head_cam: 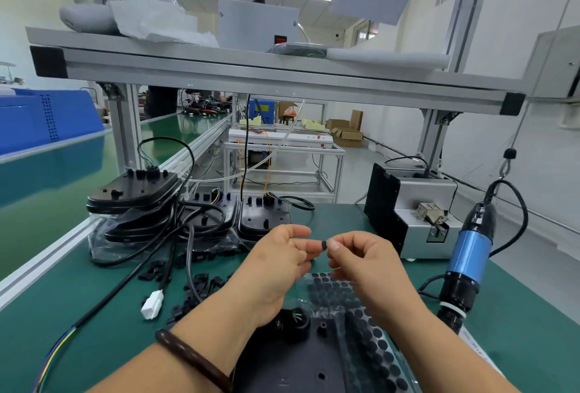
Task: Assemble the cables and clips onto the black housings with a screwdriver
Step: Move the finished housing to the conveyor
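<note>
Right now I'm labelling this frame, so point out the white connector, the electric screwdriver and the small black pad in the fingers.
white connector (153, 304): head view, middle of its plastic body.
electric screwdriver (469, 254): head view, blue barrel.
small black pad (324, 245): head view, its exposed face.

No legible text or labels anywhere.
</note>
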Demonstrator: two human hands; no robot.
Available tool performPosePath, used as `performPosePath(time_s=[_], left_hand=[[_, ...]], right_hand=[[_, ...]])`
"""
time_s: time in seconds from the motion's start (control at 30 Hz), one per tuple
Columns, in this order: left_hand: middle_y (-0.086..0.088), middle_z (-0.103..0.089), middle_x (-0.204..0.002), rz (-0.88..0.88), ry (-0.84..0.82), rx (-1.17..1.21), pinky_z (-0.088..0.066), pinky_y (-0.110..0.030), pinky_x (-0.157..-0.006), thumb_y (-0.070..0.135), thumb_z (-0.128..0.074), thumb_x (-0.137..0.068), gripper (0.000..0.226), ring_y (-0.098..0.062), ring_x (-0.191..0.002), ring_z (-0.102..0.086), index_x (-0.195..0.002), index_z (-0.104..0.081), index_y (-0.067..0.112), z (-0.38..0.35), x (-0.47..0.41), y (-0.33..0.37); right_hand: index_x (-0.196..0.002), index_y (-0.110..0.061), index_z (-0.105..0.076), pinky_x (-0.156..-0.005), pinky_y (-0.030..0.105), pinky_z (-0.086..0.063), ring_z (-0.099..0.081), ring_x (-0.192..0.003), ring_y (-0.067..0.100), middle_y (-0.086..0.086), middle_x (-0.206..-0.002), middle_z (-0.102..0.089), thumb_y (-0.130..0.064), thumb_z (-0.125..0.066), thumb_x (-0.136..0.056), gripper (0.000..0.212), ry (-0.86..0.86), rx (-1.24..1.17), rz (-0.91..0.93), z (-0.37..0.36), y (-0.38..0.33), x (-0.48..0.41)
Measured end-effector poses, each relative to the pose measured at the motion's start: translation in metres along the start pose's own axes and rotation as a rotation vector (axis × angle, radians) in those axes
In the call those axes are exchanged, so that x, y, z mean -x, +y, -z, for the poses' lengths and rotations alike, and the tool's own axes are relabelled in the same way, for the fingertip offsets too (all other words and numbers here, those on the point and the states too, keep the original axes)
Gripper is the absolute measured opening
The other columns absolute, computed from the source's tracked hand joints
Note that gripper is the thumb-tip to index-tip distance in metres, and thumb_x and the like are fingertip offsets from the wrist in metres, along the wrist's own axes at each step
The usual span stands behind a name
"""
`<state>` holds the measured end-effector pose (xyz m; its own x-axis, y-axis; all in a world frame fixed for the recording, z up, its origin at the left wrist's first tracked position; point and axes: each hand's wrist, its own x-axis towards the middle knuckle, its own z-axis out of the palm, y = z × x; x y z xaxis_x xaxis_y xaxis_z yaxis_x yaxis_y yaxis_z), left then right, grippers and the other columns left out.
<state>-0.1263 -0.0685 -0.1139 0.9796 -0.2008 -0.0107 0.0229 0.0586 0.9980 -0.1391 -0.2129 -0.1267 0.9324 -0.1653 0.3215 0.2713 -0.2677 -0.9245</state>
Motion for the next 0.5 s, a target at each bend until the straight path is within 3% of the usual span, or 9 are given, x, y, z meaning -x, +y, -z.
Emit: performPosePath(time_s=[0.2, 0.33, 0.5], left_hand=[[-0.006, -0.069, -0.101, 0.007, -0.014, -0.022, -0.047, -0.033, -0.101, -0.013, -0.033, -0.093, 0.039, -0.017, -0.109, -0.061, -0.108, -0.053, 0.017, 0.0006, 0.0041, 0.0027], [-0.004, -0.070, -0.097, 0.009, -0.025, -0.013, -0.047, -0.031, -0.101, -0.014, -0.032, -0.092, 0.041, -0.015, -0.108, -0.061, -0.107, -0.054, 0.017, 0.0001, 0.0045, 0.0029], [0.000, -0.061, -0.123, -0.016, -0.019, -0.108, -0.043, -0.031, -0.103, -0.015, -0.033, -0.089, 0.049, -0.013, -0.119, -0.052, -0.121, -0.049, 0.018, 0.0048, 0.0039, -0.0003]], right_hand=[[-0.073, -0.018, -0.069, -0.060, 0.024, -0.049, -0.052, -0.058, 0.003, -0.011, -0.059, -0.061, -0.019, -0.067, -0.087, 0.015, 0.004, 0.111, 0.038, 0.0023, 0.0002, -0.0011], [-0.073, -0.017, -0.063, -0.052, 0.015, -0.038, -0.042, -0.049, -0.001, -0.016, -0.050, -0.051, -0.018, -0.062, -0.091, 0.018, -0.015, 0.180, 0.086, 0.0008, 0.0007, -0.0007], [-0.074, -0.012, -0.058, -0.050, 0.015, -0.034, -0.035, -0.047, 0.000, -0.015, -0.049, -0.045, -0.015, -0.058, -0.093, 0.019, 0.003, 0.122, 0.104, 0.0009, -0.0004, -0.0003]])
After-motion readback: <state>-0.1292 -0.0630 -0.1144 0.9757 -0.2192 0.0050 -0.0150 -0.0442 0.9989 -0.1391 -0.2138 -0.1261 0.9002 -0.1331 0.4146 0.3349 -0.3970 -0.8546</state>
